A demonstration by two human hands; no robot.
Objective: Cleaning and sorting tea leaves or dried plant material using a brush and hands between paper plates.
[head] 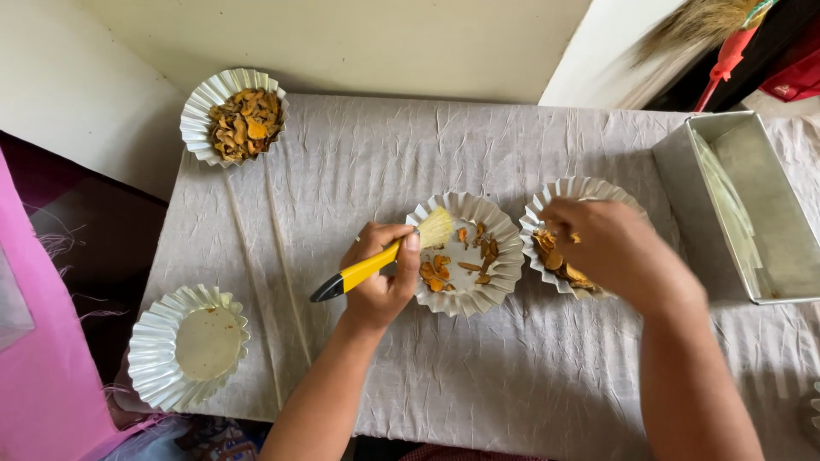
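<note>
Where dried slices [461, 260] lie, fluted tin [504, 235]

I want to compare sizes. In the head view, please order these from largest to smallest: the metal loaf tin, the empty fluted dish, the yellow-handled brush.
1. Metal loaf tin, though the frame's edge cuts it.
2. Empty fluted dish.
3. Yellow-handled brush, long but thin, held in the left hand.

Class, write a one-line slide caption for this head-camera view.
Left hand holds a yellow-handled brush over a fluted tray of orange pieces; right hand reaches into the neighbouring tray.
</note>
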